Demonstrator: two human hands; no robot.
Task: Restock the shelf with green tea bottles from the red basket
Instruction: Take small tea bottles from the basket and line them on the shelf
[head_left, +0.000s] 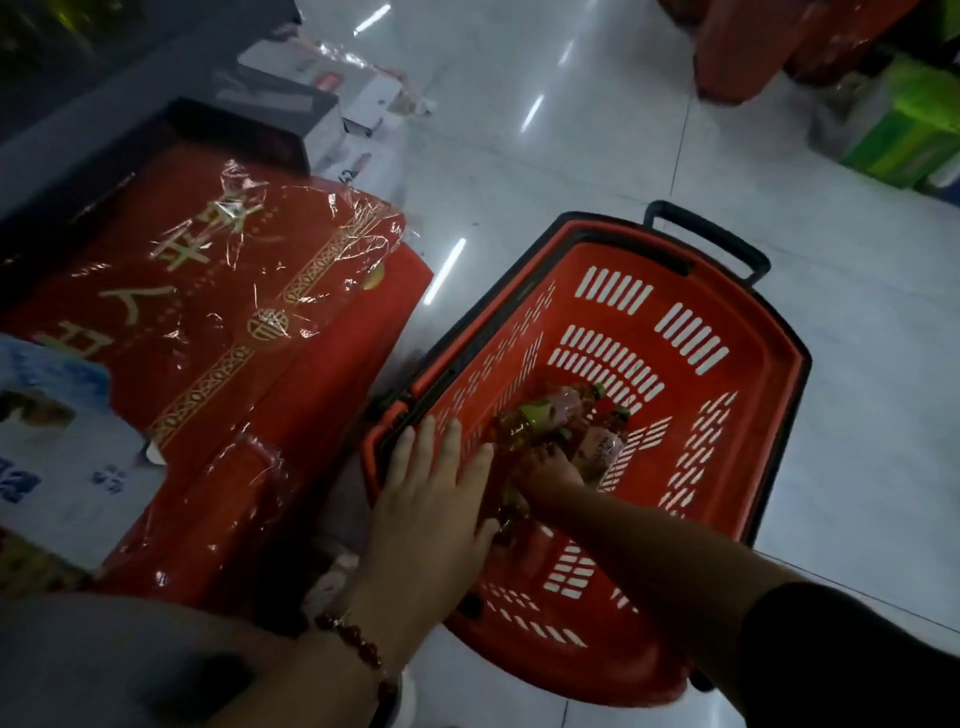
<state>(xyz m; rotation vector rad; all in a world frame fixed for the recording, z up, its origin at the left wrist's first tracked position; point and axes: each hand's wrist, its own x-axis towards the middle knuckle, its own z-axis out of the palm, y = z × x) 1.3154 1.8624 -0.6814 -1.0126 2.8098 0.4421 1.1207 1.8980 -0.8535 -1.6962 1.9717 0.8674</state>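
- A small cluster of green tea bottles (563, 431) is seen lying on the bottom of the red basket (727, 415), toward its near-left part; amber liquid, green caps and pinkish labels can be made out, but the count cannot be told through the blur.
- The right hand (553, 480) is sunk into the basket among the bottles. Its fingers are hidden against them, so whether the grip is closed on a bottle or merely touching cannot be told.
- The left hand (434, 499) is spread flat, fingers open, over the near-left rim of the basket, just beside the right hand; nothing is held in it. A beaded bracelet (353, 642) is worn on that wrist.
- The basket stands on the pale tiled floor (857, 338), its black pull handle (709, 239) at the far end. Most of its bottom is bare, so few bottles appear to be left.
- Just left of the basket, large red gift boxes (218, 291) wrapped in clear film are stacked, with a white and blue box (57, 447) resting on their near-left side. Further cartons lie at far left, green packs (904, 135) at far right.
- No shelf with tea bottles is shown, so what has been restocked cannot be judged. The step in hand is judged to be picking up bottles; carrying and placing them is left.
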